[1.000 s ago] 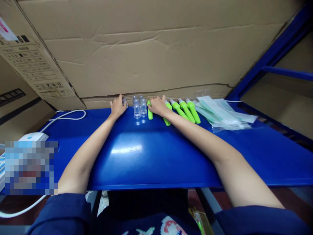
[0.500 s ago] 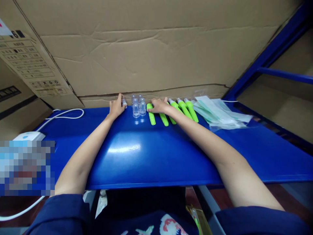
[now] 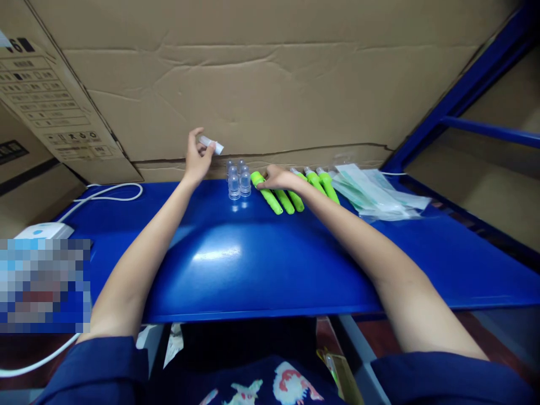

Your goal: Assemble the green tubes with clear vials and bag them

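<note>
My left hand [image 3: 194,159] is raised above the blue table [image 3: 236,253] and pinches a small clear cap [image 3: 211,145] between its fingertips. My right hand [image 3: 276,178] rests on a row of bright green pen-like devices [image 3: 274,199], its fingers closed around the leftmost one. Two further green devices [image 3: 323,184] lie to the right of the hand. A small cluster of clear caps [image 3: 237,180] stands upright on the table between my hands.
A stack of clear and pale green sealed pouches [image 3: 375,194] lies at the right. A white cable [image 3: 107,192] and a white device [image 3: 42,230] sit at the left. Cardboard boxes [image 3: 261,79] wall the back. A blue rack frame [image 3: 464,95] rises on the right.
My left hand has lifted off the table with a clear cap in its fingers. My right hand has slid over the green devices and drawn the leftmost ones nearer.
</note>
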